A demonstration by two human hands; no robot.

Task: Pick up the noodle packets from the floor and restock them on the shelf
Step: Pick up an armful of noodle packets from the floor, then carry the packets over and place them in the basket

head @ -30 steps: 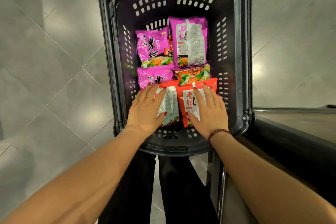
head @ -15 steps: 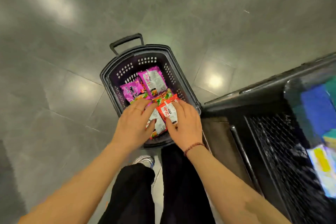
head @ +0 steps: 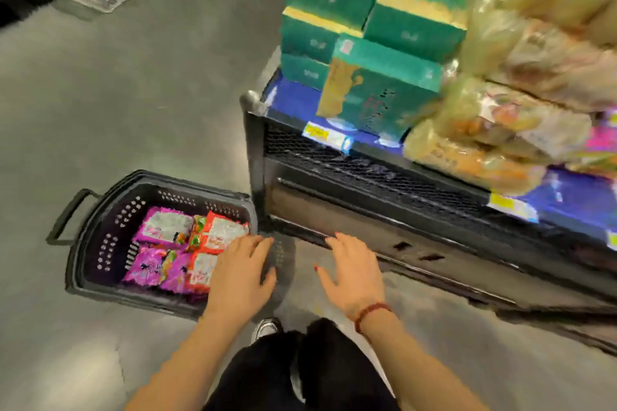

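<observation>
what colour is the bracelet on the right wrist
The beaded bracelet is dark red; head view.

a bracelet [head: 370,313] of dark red beads rings the wrist of my right hand [head: 354,274]. past the bracelet, my fingernails [head: 316,267] are painted red. left of the bracelet, my left hand [head: 240,274] is too blurred to show its nails. both forearms [head: 187,364] are bare. below the bracelet, black trousers [head: 334,377]; just left of it, a pale shoe [head: 265,327].

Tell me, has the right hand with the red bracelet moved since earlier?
Yes. The right hand left the orange noodle packets and is now outside the dark plastic basket, to its right, by the black shelf base.
</observation>
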